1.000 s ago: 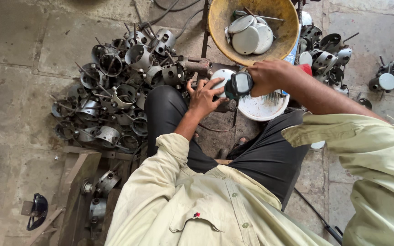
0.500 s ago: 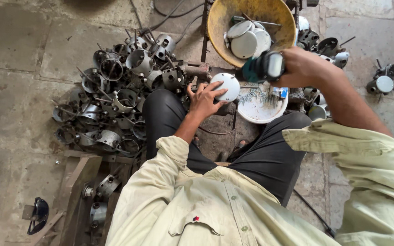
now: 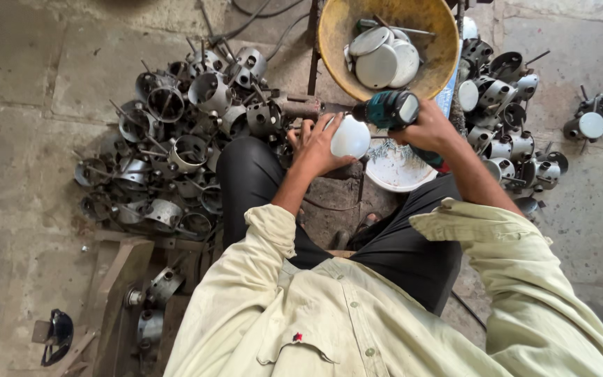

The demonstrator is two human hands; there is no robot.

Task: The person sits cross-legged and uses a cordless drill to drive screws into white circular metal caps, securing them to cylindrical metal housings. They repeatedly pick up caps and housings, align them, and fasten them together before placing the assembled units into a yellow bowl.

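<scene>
Since half a second ago, the right hand (image 3: 433, 129) has swung the teal power drill (image 3: 389, 109) down toward the white round cap (image 3: 350, 137), fingers wrapped around its grip. Left hand (image 3: 317, 145) steadies that cap, seemingly pressing it down, beside the yellow basin (image 3: 332, 49) of finished discs.

Left hand (image 3: 319, 143) rests against white round disc (image 3: 350, 136), fingers spread. Right hand (image 3: 430, 129) grips teal power drill (image 3: 392, 109), nose toward disc. Yellow basin (image 3: 441, 52) just beyond holds grey round lids (image 3: 378, 66). Heap of metal cylinder housings (image 3: 176, 139) on concrete floor (image 3: 15, 84) left; more housings right.
</scene>
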